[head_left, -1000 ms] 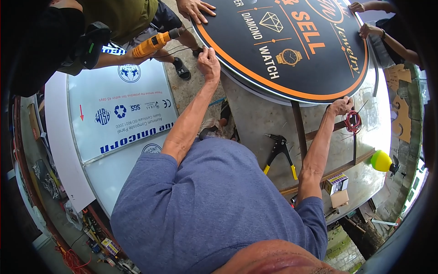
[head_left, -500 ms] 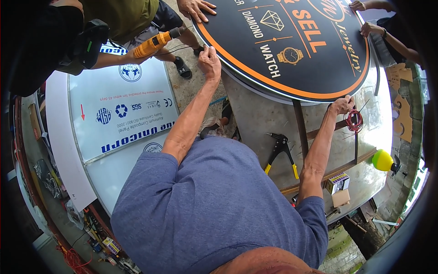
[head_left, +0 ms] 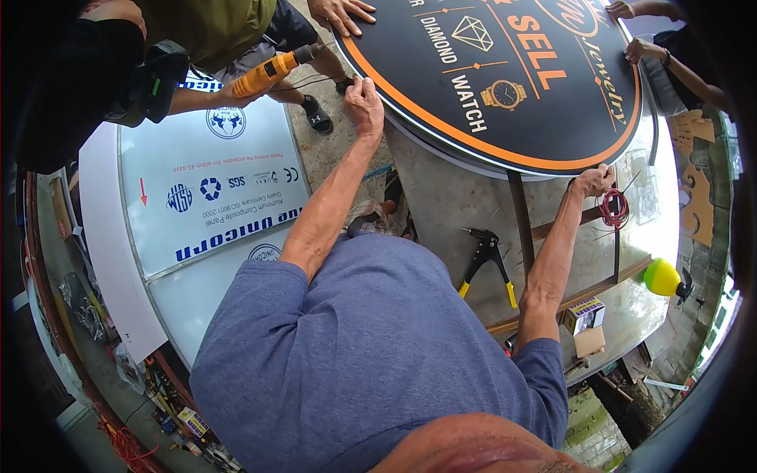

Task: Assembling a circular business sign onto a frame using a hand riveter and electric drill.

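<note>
A large round sign [head_left: 441, 110], black with an orange ring and a white edge, lies at the top above the metal table. With fingers curled in, my left hand [head_left: 364, 108] holds its left rim. Along the sign's near right rim, my right hand [head_left: 591, 181] is closed on the edge, its fingers partly hidden. A coil of red wire [head_left: 613, 208] hangs right beside that hand. Between my forearms, a black hand riveter with yellow handles [head_left: 487, 264] rests on the table. Close to my left hand, a co-worker's hand grips a yellow-orange power drill [head_left: 266, 74].
Another hand [head_left: 341, 16] presses on the sign's far left edge; a person's hands [head_left: 643, 51] hold its right side. Film-covered panels [head_left: 213, 173] lie left. A yellow-green spray bottle [head_left: 664, 277], a small box [head_left: 585, 315] and dark metal bars [head_left: 520, 213] are on the right.
The sign has shifted very slightly to the right. Both my hands keep their hold, and the drill has barely moved.
</note>
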The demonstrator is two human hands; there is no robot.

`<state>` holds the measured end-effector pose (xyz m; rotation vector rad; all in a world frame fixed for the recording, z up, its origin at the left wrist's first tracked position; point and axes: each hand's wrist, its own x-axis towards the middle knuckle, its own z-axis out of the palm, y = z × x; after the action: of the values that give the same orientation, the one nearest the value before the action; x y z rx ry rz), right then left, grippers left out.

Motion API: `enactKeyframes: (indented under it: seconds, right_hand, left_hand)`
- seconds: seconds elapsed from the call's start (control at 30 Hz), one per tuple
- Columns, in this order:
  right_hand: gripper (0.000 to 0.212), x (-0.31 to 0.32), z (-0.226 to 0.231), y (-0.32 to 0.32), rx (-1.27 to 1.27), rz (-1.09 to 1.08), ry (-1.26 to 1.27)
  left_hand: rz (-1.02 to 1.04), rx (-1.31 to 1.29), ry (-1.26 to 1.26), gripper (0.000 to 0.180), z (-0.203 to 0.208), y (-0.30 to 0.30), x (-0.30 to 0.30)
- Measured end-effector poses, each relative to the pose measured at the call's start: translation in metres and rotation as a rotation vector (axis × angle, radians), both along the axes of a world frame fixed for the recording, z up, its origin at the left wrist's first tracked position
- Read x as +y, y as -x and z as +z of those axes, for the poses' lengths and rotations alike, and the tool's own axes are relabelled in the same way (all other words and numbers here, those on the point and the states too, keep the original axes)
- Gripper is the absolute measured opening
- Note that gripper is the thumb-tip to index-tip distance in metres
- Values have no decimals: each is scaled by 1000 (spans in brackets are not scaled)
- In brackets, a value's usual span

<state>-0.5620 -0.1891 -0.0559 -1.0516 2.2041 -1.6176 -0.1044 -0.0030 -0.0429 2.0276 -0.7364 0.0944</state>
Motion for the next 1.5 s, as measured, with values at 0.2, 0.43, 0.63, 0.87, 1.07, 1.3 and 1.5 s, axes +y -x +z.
enactKeyframes:
  seconds: [0.2,0.43,0.63,0.87,1.07,1.3,1.5]
  right_hand:
    - [35,2,4,-2,-14,1,-2]
    - [35,3,6,-3,-19,1,-29]
    - [35,5,8,-4,-41,9,-22]
    - [34,5,10,-6,-39,9,-10]
    - [33,4,8,-6,-39,6,-4]
    - [34,4,6,-4,-39,7,13]
    - [33,1,3,-3,-48,-12,19]
  left_hand:
    - [-16,-20,30,41,0,0,-1]
    - [-16,-37,53,38,2,1,-1]
    - [-25,-7,28,40,4,1,0]
    - [-15,10,31,42,5,2,-1]
    - [-20,-8,27,41,4,1,-1]
    - [-17,-6,34,40,2,1,-1]
    - [-19,-18,44,39,2,1,-1]
